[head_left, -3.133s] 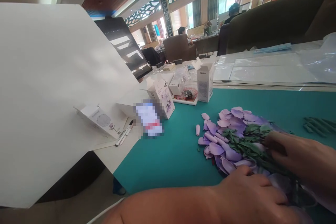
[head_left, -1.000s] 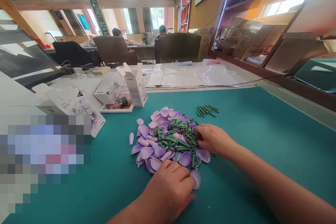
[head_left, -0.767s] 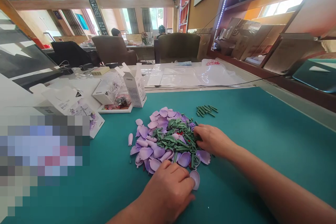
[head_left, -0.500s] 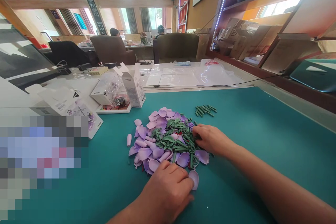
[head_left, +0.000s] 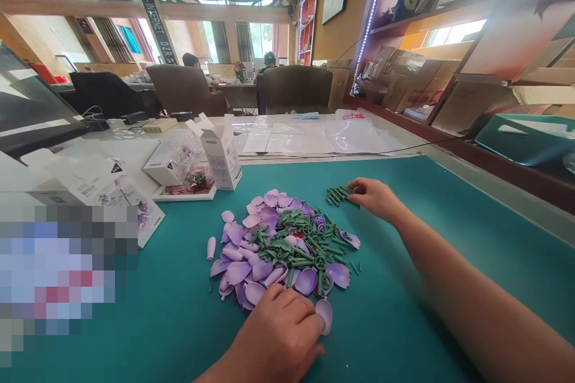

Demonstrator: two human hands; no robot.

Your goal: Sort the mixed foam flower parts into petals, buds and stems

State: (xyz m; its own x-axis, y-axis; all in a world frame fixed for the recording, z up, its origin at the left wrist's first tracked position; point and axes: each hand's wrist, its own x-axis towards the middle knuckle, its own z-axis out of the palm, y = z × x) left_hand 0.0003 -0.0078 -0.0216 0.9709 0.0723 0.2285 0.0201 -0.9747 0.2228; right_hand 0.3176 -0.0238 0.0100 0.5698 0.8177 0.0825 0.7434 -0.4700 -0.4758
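A heap of lilac plastic petals [head_left: 238, 272] lies on a teal mat, with green leaf pieces [head_left: 278, 248] and green stem pieces piled on its middle and right side. My left hand [head_left: 281, 332] rests at the heap's near edge, fingers curled down; whatever they hold is hidden. Beside its fingertips lies a loose lilac petal [head_left: 324, 316]. Further back, my right hand [head_left: 375, 198] is at the right end of a small group of short green stem pieces [head_left: 336, 194], its thumb and forefinger closed around a green stem piece.
White printed boxes [head_left: 222, 158] stand at the back left, near a white tray [head_left: 188, 196] with a clear plastic bag. A lilac tube-shaped piece [head_left: 211, 248] lies left of the heap. Behind the mat is a plastic-covered table [head_left: 296, 134]. Two people sit far back.
My right hand has moved from the heap's right side back to the separate group of green stem pieces. My left hand has stayed by the near edge. The view has shifted slightly.
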